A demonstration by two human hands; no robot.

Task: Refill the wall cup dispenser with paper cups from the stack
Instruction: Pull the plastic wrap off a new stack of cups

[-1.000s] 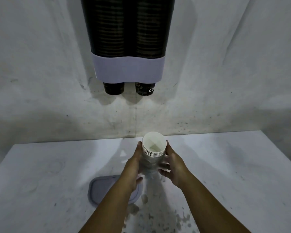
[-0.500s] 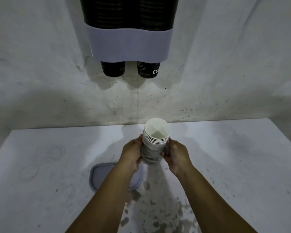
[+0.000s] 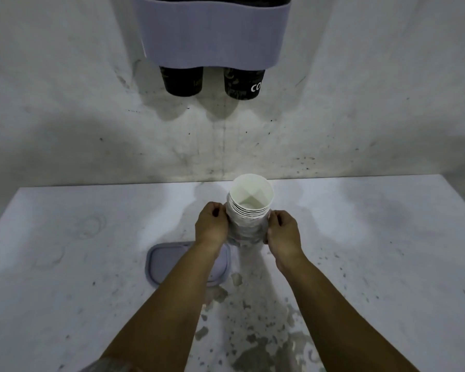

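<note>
Standing upright on the counter (image 3: 65,237), near its far edge and just in front of the wall (image 3: 65,116), the stack of paper cups (image 3: 250,210) shows its open white mouth to the camera, with several nested rims visible just below the top one. Lower down the stack looks wrapped in a crinkled clear sleeve, though its very base is hidden between the hands. The left hand (image 3: 211,224) grips the stack on its left side, fingers curled in against it; the right hand (image 3: 281,232) grips the right side in the same way, thumb and fingers curled round the wrapped part. Both bare forearms reach in from the bottom of the view.

Just left of the stack and nearer the person, a flat grey lid (image 3: 167,264) with rounded corners lies on the counter, partly covered by the left forearm. The counter is white and stained, with peeling patches and dark specks in front of the stack.

High on the wall, well above the stack, hangs the cup dispenser (image 3: 212,33), a pale band across its front. Two dark cups (image 3: 183,81) poke out below it side by side; the right one bears the white letters "CO".
</note>
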